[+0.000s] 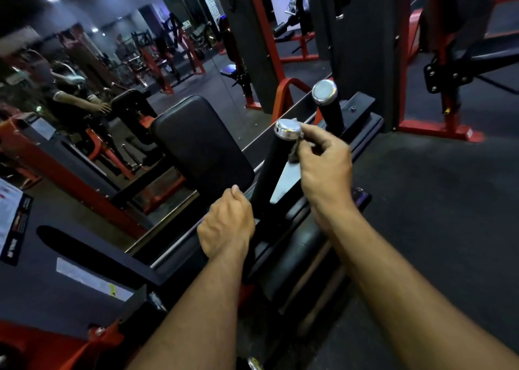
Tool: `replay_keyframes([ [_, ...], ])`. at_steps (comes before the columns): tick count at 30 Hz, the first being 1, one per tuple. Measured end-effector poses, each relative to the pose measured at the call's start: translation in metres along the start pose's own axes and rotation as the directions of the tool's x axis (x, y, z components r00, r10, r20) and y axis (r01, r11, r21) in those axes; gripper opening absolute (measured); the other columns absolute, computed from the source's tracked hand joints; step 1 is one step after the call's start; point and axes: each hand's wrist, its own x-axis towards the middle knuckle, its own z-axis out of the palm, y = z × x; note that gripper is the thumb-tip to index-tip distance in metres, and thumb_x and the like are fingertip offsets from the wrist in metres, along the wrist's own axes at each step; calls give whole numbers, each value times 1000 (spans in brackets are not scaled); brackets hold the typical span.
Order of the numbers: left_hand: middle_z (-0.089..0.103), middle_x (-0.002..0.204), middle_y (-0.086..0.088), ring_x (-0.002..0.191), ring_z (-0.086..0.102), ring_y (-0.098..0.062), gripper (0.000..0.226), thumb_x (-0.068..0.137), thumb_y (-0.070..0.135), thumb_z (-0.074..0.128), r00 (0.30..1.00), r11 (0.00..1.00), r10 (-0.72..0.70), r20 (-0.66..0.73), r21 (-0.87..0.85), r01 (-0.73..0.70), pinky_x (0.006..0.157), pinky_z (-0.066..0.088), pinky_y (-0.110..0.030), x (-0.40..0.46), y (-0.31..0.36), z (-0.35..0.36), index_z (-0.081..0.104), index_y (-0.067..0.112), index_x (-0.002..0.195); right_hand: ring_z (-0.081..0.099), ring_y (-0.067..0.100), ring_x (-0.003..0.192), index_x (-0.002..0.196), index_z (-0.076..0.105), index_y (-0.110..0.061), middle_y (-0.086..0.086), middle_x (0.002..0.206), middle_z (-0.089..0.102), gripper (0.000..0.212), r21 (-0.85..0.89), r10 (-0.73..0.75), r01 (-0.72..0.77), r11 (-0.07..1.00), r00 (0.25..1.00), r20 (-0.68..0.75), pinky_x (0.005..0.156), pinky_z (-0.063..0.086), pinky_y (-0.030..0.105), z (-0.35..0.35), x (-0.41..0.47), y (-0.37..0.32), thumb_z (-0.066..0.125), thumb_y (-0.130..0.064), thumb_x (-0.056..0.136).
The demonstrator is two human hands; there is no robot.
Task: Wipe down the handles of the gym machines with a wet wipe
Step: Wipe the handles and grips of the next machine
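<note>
both bare forearms reach forward from the lower edge of the view toward a black and red gym machine (283, 237). the right hand (323, 170) is raised, wrist bent slightly, thumb and forefinger pinched together on a small crumpled grey wet wipe (295, 152), the other fingers loosely curled below. the wipe sits against the right side of the near black foam-covered handle with a shiny chrome end cap (271, 163), just under the cap, so the hand is right beside the handle's top and touching it through the wipe. the left hand (227, 223) sits lower and nearer the body, fingers curled into a fist by the handle's base and the lower edge of a black padded cushion (202, 147); whether it actually grips something there, i cannot tell, as the fingers are turned away. the two hands are apart, the right above and beyond the left.

a second black handle with a chrome cap (328, 105) stands just behind the first, untouched. a grey triangular metal plate (285, 182) lies between the near handle and the right wrist. a wall mirror (112, 88) on the left reflects the person and more red-framed machines. the floor (435, 201) is dark rubber.
</note>
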Motion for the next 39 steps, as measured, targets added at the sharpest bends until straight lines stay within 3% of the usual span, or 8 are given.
replay_keyframes([
  [9,72,116,-11,110,67,-36,57,110,44,18,999,1000,-4,-32,-25,4,77,33,-39,1,0,1,68,18,121,62,6,56,81,73,-22,-6,67,70,23,-279,219,-154,948,950,222,58,53,29,7,-30,47,57,-10,93],
  [13,72,114,-11,107,67,-35,57,110,44,18,1000,1000,3,-29,-28,-4,75,35,-38,0,-1,0,68,17,120,55,9,50,87,73,-6,2,59,61,23,192,246,-266,945,962,123,53,48,23,-2,2,2,54,6,93],
  [15,72,114,-11,107,67,-35,58,110,44,18,1000,999,2,-22,-33,-3,76,35,-38,0,-1,0,68,17,120,51,12,53,87,74,-4,4,59,58,24,278,213,-243,929,968,136,55,45,26,-5,14,-14,53,7,91],
  [19,73,112,-10,105,68,-33,58,111,44,17,1000,999,5,-18,-43,-5,74,34,-38,-1,0,-2,67,18,120,51,11,54,80,74,-13,-2,59,60,32,-29,114,-110,993,974,197,56,42,29,-4,5,-7,48,0,91],
  [23,72,112,-10,105,68,-33,58,111,44,17,1000,999,2,-14,-53,-2,74,33,-38,-4,1,-5,67,18,120,56,5,54,72,68,-20,-10,59,63,31,-171,81,-47,984,978,195,56,44,25,-3,-3,5,47,-7,91],
  [27,72,111,-9,104,68,-32,57,111,44,18,1000,998,-5,-16,-58,4,74,34,-39,-4,1,-6,68,18,120,58,3,55,68,66,-21,-8,58,65,37,-299,175,-76,951,932,318,58,46,24,-3,-10,17,49,-5,97],
  [32,73,110,-8,103,68,-32,57,111,43,17,1000,998,-5,-17,-58,4,74,34,-38,-4,1,-5,68,18,118,49,11,54,94,74,-2,4,61,57,27,109,168,-197,974,959,226,54,44,25,-6,18,-9,48,6,95],
  [39,72,110,-8,102,68,-32,58,110,45,17,1000,999,-16,-17,-44,15,75,35,-39,-2,0,-3,68,19,119,51,13,51,87,74,-2,6,63,68,22,162,184,-218,963,962,200,50,43,26,-13,4,-21,53,2,92],
])
